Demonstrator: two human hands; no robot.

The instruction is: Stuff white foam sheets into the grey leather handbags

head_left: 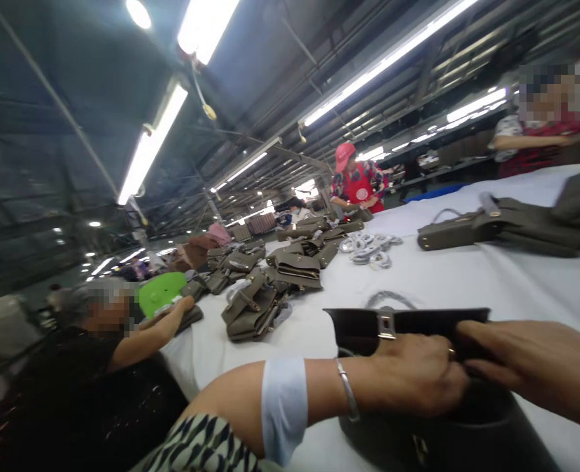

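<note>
A dark olive-brown handbag [471,426] stands in front of me with its mouth open, partly blurred. Its raised flap carries a silver metal buckle [386,325], and a handle wrapped in clear film [392,299] arches behind it. My left hand [420,377], with a ring and a bracelet, is closed at the bag's mouth, its fingers curled inward; what they hold is hidden. At the right end of the opening my right hand [508,354] grips the bag's edge, thumb and fingers around it.
Several similar bags [255,305] are heaped across the white-covered table [339,288]. Wrapped handles [371,248] lie beyond, and more bags [510,223] lie at right. A co-worker [83,367] sits close on my left by a green chair back [162,293]; another in a red apron [361,183] stands opposite.
</note>
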